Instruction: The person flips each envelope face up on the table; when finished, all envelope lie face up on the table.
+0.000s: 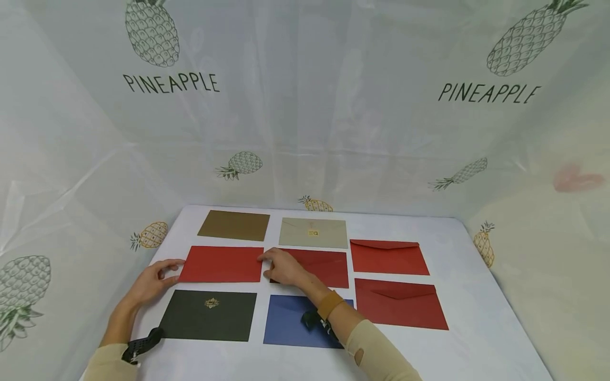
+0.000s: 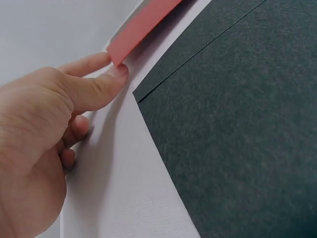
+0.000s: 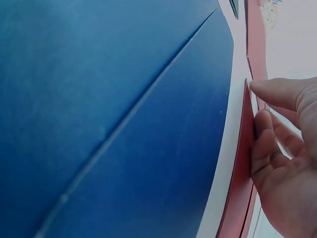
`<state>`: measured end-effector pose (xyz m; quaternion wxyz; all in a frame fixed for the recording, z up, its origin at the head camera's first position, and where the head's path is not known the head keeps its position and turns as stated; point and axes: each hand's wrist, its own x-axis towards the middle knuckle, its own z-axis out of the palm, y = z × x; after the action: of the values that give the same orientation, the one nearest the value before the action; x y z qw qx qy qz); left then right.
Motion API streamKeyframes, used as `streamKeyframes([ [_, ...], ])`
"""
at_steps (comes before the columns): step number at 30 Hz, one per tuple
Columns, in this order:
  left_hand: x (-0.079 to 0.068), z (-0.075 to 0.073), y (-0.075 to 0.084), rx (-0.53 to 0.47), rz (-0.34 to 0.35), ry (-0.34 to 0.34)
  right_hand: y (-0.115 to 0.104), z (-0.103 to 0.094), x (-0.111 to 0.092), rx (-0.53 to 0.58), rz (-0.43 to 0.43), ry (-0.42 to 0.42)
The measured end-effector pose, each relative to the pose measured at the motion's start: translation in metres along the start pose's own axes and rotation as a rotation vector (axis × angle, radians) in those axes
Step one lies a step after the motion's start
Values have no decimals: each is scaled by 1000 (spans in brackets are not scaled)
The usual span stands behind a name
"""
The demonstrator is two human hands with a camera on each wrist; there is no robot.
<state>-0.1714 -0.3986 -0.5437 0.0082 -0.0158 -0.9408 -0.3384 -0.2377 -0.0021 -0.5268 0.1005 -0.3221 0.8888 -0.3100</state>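
A bright red envelope lies crosswise between my hands. My left hand holds its left end; in the left wrist view the thumb and index finger meet at the red corner, with a shadow beneath. My right hand reaches over a dark red envelope to the bright one's right edge, thumb and index fingertips at that edge. In the right wrist view the other fingers curl loosely above the dark red envelope. Some of the right fingertips' contact is hidden.
Nearest me lie a dark green envelope with a gold print and a blue envelope, partly under my right forearm. Behind are brown and grey-beige envelopes. Two red envelopes, upper and lower, lie right on the white table.
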Motion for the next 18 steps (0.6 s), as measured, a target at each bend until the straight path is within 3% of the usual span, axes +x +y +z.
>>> streamKeyframes([
  [6,-4,-3,1,8,15,3,0,0,0,-4,-15,-7],
  [10,-6,-3,1,49,31,49,0,0,1,-25,-30,-18],
  [18,-7,0,-2,102,171,182,-1,-2,1,-68,-23,-34],
])
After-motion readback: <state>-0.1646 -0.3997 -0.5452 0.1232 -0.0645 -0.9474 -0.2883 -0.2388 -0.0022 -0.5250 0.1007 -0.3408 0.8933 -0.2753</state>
